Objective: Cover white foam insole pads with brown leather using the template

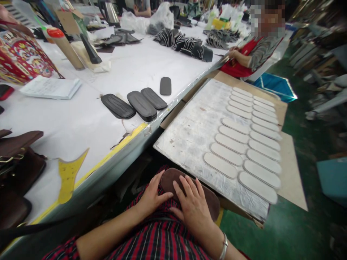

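A dark brown rounded oblong piece (213, 206), leather-like, lies across my lap. My left hand (153, 196) is at its left end, fingertips along the edge and thumb apart near the close side. Flat on top of the piece rests my right hand (191, 202), fingers spread, covering its middle. Just beyond, a pale board (179, 141) carries two columns of light oblong pieces with dark rims (219, 168). Stacks of dark grey oblong pieces (141, 104) lie at the edge of the white table (89, 119), beside a single smaller one (165, 86).
A brown bag (18, 169) and a yellow cut-out (69, 177) are at the table's left. Further back stand a red patterned box (24, 54), a capped bottle (66, 47) and dark curved pieces (179, 43). Another person in red (241, 61) sits at the far right.
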`<state>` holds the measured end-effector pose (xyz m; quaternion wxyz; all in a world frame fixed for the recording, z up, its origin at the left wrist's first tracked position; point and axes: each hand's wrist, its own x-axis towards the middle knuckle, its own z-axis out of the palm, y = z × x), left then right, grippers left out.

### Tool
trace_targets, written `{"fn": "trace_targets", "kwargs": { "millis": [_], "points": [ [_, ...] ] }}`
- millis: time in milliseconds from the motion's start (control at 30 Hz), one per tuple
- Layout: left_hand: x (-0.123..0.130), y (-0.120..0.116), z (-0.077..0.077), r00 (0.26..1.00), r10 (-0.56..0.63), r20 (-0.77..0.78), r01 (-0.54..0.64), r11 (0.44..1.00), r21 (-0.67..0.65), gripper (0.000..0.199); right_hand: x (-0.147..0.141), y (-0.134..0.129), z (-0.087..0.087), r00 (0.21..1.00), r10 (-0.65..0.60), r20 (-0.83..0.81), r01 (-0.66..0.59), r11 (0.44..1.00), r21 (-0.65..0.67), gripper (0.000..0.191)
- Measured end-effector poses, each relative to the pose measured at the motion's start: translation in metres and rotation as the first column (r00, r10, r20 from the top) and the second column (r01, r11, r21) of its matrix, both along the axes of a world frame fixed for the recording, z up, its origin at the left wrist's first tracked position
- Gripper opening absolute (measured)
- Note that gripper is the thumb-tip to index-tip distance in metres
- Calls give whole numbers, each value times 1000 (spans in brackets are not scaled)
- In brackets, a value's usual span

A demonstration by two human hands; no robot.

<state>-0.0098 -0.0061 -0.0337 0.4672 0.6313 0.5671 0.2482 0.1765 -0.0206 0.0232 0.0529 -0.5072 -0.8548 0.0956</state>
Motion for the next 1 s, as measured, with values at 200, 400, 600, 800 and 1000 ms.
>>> {"fn": "trace_targets", "kwargs": {
  "millis": [200, 400, 600, 800, 1000],
  "points": [
    [0, 5, 6, 998, 60, 32, -59, 998, -22, 49, -12, 3, -6, 999, -34, 8, 34, 999, -18, 72],
    [-3, 24, 15, 988, 3, -153, 3, 999, 43, 37, -13, 11, 9, 992, -48, -113, 37, 995, -95, 70],
    [9, 26, 27, 953, -51, -299, 213, 816, 538, 44, 75, -22, 12, 647, -620, -445, 591, 776, -221, 32],
    [74, 5, 39, 707, -591, -388, 649, 323, 689, 27, 120, -67, -22, 86, -892, -444, 504, 424, -753, 23],
    [109, -2, 39, 618, -639, -458, 757, 326, 567, 25, 106, -58, -22, 16, -816, -578, 401, 535, -743, 18]
  ]
}}
